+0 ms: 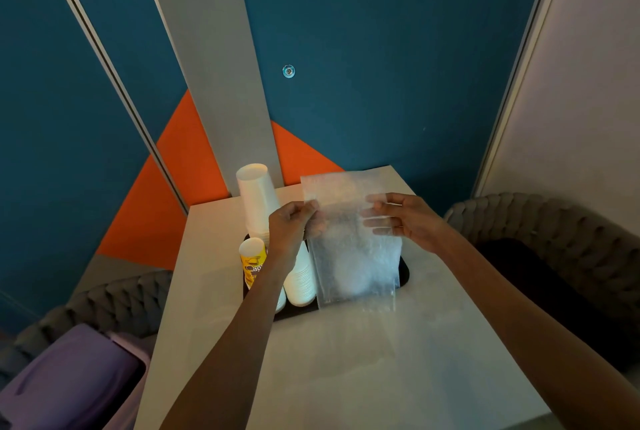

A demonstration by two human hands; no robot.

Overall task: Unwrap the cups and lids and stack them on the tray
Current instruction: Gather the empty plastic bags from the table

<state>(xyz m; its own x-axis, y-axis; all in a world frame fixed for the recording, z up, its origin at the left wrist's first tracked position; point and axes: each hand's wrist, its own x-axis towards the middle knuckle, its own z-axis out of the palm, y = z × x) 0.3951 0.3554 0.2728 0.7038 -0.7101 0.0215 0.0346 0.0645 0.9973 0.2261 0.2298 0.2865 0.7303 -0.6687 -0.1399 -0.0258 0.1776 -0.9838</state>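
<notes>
I hold a clear plastic wrapper [349,242] upright above the black tray [404,273]. My left hand [289,227] pinches its left edge and my right hand [398,218] grips its right side, fingers behind the film. Something white and rounded shows faintly through the lower part of the wrapper. On the tray stand a tall stack of white cups [258,201] upside down, a yellow printed cup [252,265] in front of it, and another white stack [301,282] lying tilted beside my left wrist.
The tray sits on a small white table [329,360] against a blue and orange wall. Grey woven chairs [554,232] flank the table on the right and left, and a purple bin [76,377] stands at the lower left.
</notes>
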